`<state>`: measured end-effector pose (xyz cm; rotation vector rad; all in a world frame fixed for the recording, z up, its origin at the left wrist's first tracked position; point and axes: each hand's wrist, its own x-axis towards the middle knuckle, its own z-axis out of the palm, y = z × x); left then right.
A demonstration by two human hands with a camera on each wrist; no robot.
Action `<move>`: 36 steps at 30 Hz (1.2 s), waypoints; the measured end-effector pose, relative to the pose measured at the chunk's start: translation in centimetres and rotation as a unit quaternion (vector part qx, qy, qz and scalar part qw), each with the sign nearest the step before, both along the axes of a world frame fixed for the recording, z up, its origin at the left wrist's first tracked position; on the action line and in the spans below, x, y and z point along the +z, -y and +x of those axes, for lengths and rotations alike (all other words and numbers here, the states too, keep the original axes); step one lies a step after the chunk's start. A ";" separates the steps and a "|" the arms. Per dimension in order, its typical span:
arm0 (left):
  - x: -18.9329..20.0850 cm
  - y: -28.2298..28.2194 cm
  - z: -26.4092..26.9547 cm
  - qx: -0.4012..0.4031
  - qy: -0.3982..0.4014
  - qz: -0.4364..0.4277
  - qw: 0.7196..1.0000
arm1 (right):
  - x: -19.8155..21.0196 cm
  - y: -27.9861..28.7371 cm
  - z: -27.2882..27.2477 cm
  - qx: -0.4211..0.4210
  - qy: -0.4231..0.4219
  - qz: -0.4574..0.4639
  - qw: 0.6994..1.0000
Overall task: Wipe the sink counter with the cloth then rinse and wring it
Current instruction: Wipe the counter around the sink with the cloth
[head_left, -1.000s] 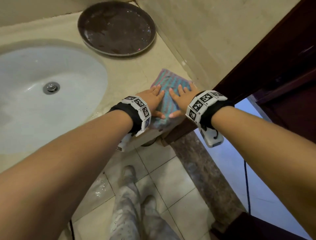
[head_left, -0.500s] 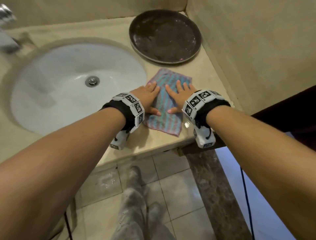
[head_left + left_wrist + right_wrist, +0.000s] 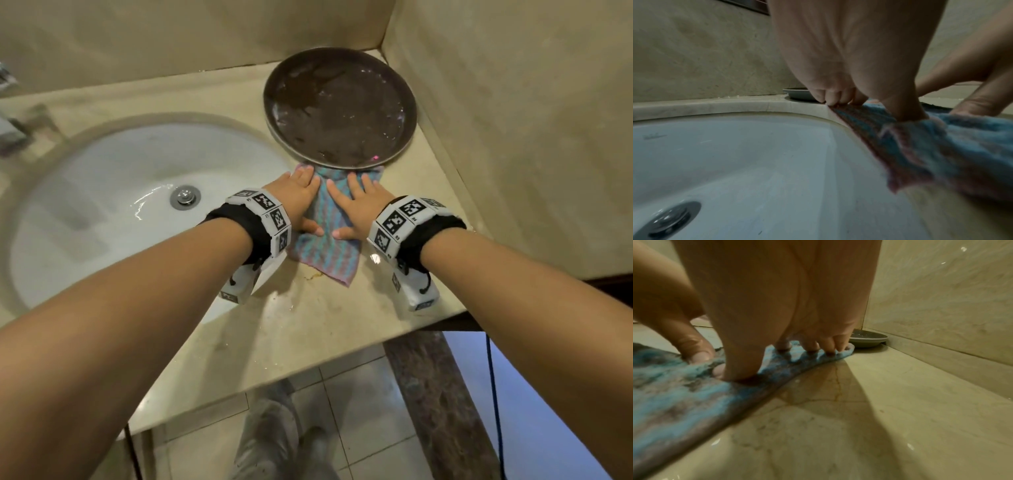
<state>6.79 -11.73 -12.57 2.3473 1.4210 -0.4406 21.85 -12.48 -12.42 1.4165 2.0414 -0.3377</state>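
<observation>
Both hands lie flat with fingers spread and straight, pressing down on the cloth (image 3: pixel 325 240) from above. The left hand (image 3: pixel 297 200) covers the cloth's left side, its fingertips (image 3: pixel 830 99) reaching the far left corner and its thumb planted nearer the wrist. The right hand (image 3: pixel 359 205) covers the right side, its fingertips (image 3: pixel 830 345) set on the far edge. The striped blue and pink cloth spreads under the palms and trails back past the thumbs toward the person. Just beyond the fingertips sits a dark round plate (image 3: pixel 339 106), touching the cloth's far edge. Everything rests on the beige counter (image 3: pixel 308 325). Left of the left hand lies the white sink (image 3: pixel 102 222).
</observation>
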 end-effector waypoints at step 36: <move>0.3 18.4 -6.9 0.078 0.033 -0.035 0.996 | 1.6 14.5 -5.8 0.109 -0.089 0.075 0.987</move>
